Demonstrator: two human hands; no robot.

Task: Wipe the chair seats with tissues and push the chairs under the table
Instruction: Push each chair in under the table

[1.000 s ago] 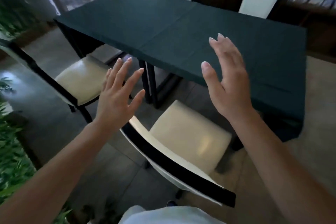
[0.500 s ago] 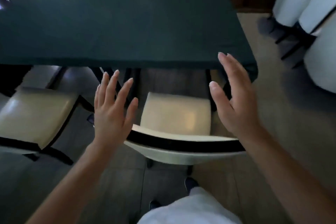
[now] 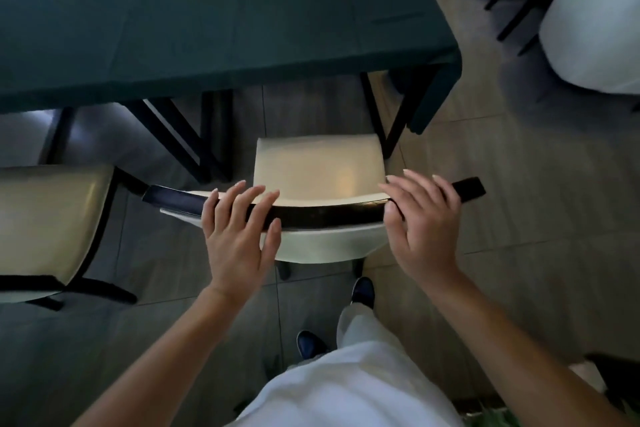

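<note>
A chair with a cream seat [image 3: 318,166] and a black-topped curved backrest [image 3: 325,215] stands right in front of me, pulled out from the dark green table [image 3: 207,10]. My left hand [image 3: 239,236] lies with straight fingers over the left part of the backrest's top rail. My right hand [image 3: 422,222] rests the same way on the rail's right part, fingers extended over it. Neither hand holds a tissue. A second cream-seated chair [image 3: 48,218] stands to the left, also out from the table.
Black table legs [image 3: 180,135] stand behind the near chair on the left, and another leg [image 3: 398,114] on the right. White-covered chairs [image 3: 595,28] crowd the upper right. My feet [image 3: 362,291] are just behind the chair on a tiled floor.
Both hands came down from mid-air onto the backrest's top rail. My view swung to face the chair squarely and tilted further down.
</note>
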